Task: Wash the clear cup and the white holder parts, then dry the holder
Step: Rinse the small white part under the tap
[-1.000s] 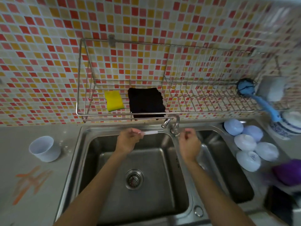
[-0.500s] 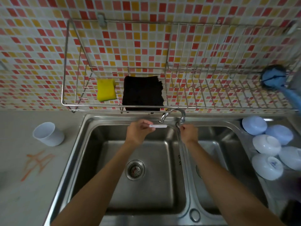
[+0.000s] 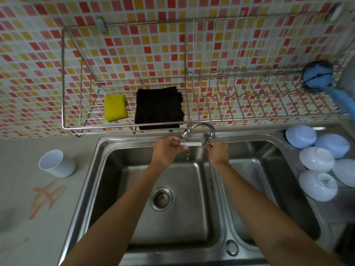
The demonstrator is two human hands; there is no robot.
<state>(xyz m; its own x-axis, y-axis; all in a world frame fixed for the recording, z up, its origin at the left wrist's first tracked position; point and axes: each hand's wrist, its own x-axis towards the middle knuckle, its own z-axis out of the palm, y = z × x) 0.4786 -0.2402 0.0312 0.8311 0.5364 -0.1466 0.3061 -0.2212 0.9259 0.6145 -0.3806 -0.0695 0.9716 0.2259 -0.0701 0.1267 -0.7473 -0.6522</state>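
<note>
Stainless double sink (image 3: 107,169) below, left hand (image 3: 167,150) pinching a thin white holder part (image 3: 191,144) under the faucet spout (image 3: 197,129), right hand (image 3: 218,152) curled at the faucet base, grip unclear; cup (image 3: 56,163) on counter left.

Grey counter (image 3: 23,237) w/ double steel sink (image 3: 107,150) set in it. Left of sink: white cup (image 3: 57,163) upright on counter, well apart from sink edge; orange scrawl (image 3: 47,196) on the surface just in front of it. Right of sink: five pale bowls (image 3: 318,160) upside down, clustered & touching, on the draining side. Left basin has a drain strainer (image 3: 161,198) in its floor; a few drops falling into it. Wire rack (image 3: 63,93) on tiled wall above counter: yellow sponge (image 3: 115,107) beside folded black cloth (image 3: 159,108), cloth's front edge hanging over rack's rail. Blue brush (image 3: 318,75) at rack's right end.
</note>
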